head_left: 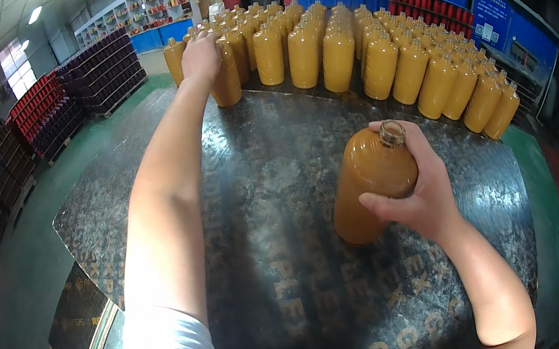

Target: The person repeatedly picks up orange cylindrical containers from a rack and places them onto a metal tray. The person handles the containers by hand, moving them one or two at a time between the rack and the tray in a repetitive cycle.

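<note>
One amber-orange bottle (370, 189) stands upright and alone on the dark patterned surface (268, 246), right of centre and well apart from the stock behind it. Its narrow open neck points up. The right hand (418, 185) is wrapped around its upper body: fingers curl over the shoulder beside the neck, and the thumb presses across the front lower down. The grasp is firm and closed on the bottle.

Many like bottles (379, 55) stand in tight rows along the far edge of the surface, touching or just beside one another. At the left end of the front row, one row bottle (226, 75) sits under the left hand (202, 56). That hand covers its neck and shoulder from above with the fingers folded down; it appears to grip the top, though the fingertips are hidden behind the hand.

Nothing lies on the surface between the lone bottle and the rows.

Left forearm extends straight and long toward the far left corner, nearly at full reach. Right forearm enters from the lower right, elbow bent, wrist turned inward. Both arms show short white sleeves (172, 344) at the lower edge.

Beyond the surface: green floor (31, 267), stacked dark and red crates (81, 85) at left, a shelf unit (141, 10) behind them, and blue panels (513, 36) at the back.
</note>
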